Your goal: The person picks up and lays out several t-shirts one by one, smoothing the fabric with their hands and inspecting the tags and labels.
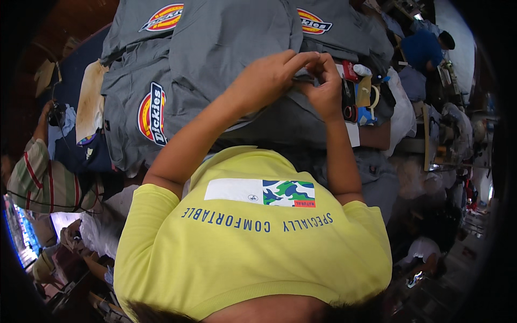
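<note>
Grey cloth garments [231, 46] lie spread over the table in front of me, with red, yellow and dark blue patches [153, 114] on them. My left hand [269, 75] reaches across the cloth from the left, its fingers bent and drawn together. My right hand [325, 89] meets it at the fingertips, thumb and forefinger curled into a pinch. Both hands are raised over the right part of the garments. Whatever lies between the fingertips is too small or too hidden to name.
Right of my hands sit a red object [350, 71], a tape roll [374, 97] and other small items. A stained tan cloth [90, 94] hangs at the left. A person in a striped shirt [40, 177] is at the left; another in blue [423, 48] is at the far right.
</note>
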A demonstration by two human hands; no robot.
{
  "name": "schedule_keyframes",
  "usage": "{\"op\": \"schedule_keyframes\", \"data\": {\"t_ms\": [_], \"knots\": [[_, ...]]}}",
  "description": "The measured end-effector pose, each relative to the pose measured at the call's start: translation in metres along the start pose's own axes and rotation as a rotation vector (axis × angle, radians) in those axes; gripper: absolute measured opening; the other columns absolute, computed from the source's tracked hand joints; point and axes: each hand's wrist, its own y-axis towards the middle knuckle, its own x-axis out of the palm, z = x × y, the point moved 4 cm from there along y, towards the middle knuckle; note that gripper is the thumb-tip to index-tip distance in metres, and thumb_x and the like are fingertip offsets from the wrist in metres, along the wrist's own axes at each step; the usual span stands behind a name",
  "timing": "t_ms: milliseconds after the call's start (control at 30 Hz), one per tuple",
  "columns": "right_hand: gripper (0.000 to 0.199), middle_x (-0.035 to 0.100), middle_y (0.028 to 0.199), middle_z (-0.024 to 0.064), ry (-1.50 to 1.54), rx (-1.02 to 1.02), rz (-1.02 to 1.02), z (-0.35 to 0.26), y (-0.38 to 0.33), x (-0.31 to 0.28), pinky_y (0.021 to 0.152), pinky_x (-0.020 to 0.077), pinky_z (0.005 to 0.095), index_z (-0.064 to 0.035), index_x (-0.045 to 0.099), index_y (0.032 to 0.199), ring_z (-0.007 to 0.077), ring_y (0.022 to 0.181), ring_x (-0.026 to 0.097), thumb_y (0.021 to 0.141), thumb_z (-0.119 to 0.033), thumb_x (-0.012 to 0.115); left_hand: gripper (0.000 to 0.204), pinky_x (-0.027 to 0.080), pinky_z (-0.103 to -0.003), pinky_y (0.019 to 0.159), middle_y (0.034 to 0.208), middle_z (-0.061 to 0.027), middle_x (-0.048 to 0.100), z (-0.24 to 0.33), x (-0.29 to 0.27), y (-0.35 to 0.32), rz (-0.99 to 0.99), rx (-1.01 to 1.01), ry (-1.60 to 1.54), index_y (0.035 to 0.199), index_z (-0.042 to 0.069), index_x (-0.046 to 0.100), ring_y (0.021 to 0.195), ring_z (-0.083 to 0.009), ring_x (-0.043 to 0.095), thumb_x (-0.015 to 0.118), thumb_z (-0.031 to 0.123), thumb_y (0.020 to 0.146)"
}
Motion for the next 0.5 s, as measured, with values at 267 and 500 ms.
{"op": "schedule_keyframes", "data": {"t_ms": [267,500], "knots": [[0.029,0.055,0.082,-0.0012,0.124,0.309,-0.383,0.017,0.003,0.041,0.07,0.0434,0.0204,-0.0026,0.054,0.098,0.0059,0.074,0.051,0.071,-0.005,0.064,0.041,0.045,-0.035,0.074,0.087,-0.0072,0.054,0.013,-0.076,0.032,0.215,0.275,0.454,0.096,0.011,0.06,0.086,-0.0265,0.053,0.056,-0.006,0.059],[0.014,0.057,0.084,-0.0013,0.259,-0.022,-0.285,-0.027,0.063,0.023,0.067,0.042,0.019,-0.004,0.057,0.093,0.0033,0.074,0.051,0.079,-0.008,0.059,0.038,0.044,-0.037,0.076,0.103,-0.0115,0.055,-0.011,-0.093,0.038,-0.096,0.107,0.525,0.103,0.008,0.056,0.095,-0.0282,0.054,0.06,0.0,0.065]]}}
